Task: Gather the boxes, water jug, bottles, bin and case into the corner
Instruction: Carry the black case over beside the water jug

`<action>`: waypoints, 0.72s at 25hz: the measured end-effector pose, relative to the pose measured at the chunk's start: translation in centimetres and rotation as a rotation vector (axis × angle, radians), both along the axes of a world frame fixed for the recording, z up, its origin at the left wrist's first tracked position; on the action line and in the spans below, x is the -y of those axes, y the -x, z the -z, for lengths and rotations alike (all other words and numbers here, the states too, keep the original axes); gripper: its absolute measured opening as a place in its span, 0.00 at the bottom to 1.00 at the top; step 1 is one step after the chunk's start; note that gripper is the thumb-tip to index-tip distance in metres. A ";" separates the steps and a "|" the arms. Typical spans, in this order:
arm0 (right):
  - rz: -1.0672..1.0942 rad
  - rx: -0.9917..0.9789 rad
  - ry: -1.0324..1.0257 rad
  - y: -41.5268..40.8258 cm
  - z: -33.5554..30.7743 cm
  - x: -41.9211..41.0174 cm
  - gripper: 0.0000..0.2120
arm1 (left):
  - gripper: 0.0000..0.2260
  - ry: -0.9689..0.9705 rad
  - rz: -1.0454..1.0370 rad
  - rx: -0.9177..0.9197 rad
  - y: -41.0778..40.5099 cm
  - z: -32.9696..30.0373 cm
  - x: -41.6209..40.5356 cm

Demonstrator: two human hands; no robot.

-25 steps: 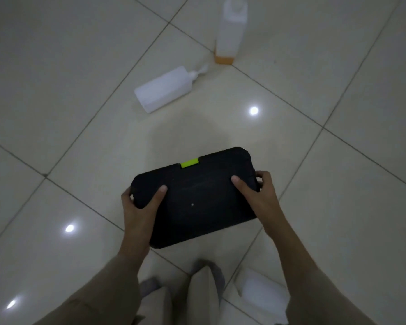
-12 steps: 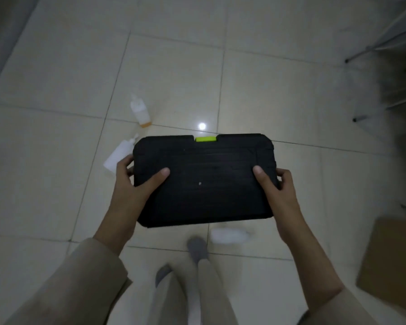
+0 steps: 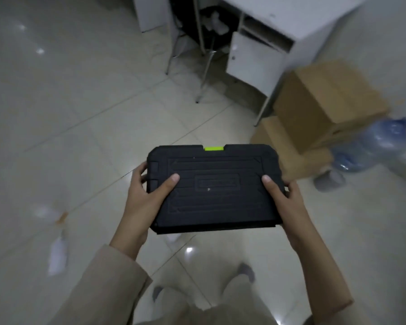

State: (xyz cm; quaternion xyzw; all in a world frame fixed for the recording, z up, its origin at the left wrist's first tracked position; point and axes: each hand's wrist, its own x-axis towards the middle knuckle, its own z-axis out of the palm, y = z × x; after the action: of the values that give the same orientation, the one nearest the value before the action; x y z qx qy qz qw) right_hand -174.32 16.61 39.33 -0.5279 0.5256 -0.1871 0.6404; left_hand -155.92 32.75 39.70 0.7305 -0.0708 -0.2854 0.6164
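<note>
I hold a flat black case (image 3: 215, 186) with a green latch level in front of me, above the tiled floor. My left hand (image 3: 145, 191) grips its left end and my right hand (image 3: 284, 198) grips its right end, thumbs on top. Two cardboard boxes, a large one (image 3: 326, 99) and a lower one (image 3: 281, 139), stand at the right. A blue water jug (image 3: 373, 146) lies beside them, blurred. Two white bottles lie on the floor at the lower left, one with an orange end (image 3: 48, 213) and one nearer me (image 3: 58, 253).
A white desk with a small cabinet (image 3: 253, 59) stands at the back right, its thin metal legs (image 3: 205, 73) reaching the floor. Another white panel (image 3: 148, 12) stands behind. My feet in grey socks (image 3: 245, 272) show at the bottom.
With the case still in both hands, I have risen and turned right. The bottles slid from ahead to the lower left, and the desk, boxes and water jug came into view.
</note>
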 end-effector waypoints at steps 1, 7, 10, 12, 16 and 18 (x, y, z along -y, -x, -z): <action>0.080 0.003 0.007 3.4 -0.7 1.5 0.29 | 0.29 -0.001 0.072 -0.012 2.4 -0.4 2.9; 0.434 -0.029 -0.005 21.1 -1.3 9.4 0.22 | 0.30 -0.010 0.377 -0.054 16.7 -0.6 17.9; 0.587 -0.043 -0.003 27.7 -1.1 12.2 0.22 | 0.28 -0.016 0.504 -0.088 22.8 -0.1 23.9; 0.675 -0.059 -0.003 31.3 -1.0 14.0 0.22 | 0.28 -0.034 0.592 -0.107 26.0 0.4 27.6; 0.782 -0.063 -0.014 35.3 -0.4 18.2 0.22 | 0.26 -0.045 0.706 -0.109 29.9 0.8 35.0; 0.815 -0.064 -0.024 36.1 0.0 21.0 0.22 | 0.27 -0.048 0.743 -0.120 30.8 0.9 38.9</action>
State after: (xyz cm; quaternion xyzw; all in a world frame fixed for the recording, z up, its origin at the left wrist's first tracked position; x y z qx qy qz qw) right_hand -210.47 -4.37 39.31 -0.2747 0.7133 -0.4030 0.5034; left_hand -186.68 -6.20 38.83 0.6514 -0.2876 -0.5335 0.4565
